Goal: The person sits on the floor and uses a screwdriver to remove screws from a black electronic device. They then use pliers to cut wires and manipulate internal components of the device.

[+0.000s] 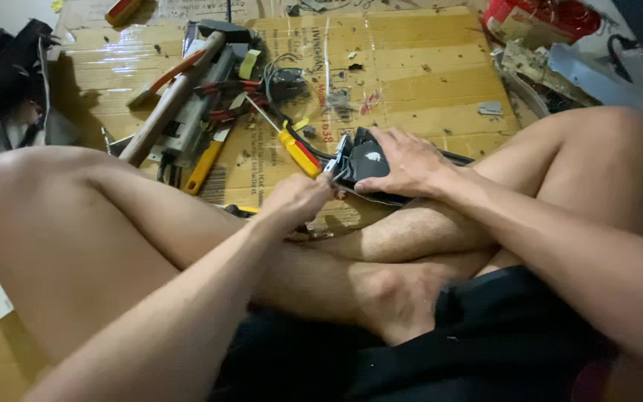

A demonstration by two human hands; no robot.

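I sit cross-legged on a sheet of cardboard (411,67). My right hand (403,160) lies flat over a small black device (362,160) with an opened edge, pressing it against my leg. My left hand (295,199) is closed around something small at the device's left edge; I cannot make out what it grips. A screwdriver with a yellow and red handle (298,152) lies on the cardboard just beyond my left hand, its thin shaft pointing away to the upper left.
A hammer (180,89) with a wooden handle lies at upper left among pliers, a yellow-handled tool (204,167) and tangled wires (280,82). Dark objects sit at far left, red packaging (537,18) and scrap at upper right. My knees flank the work area.
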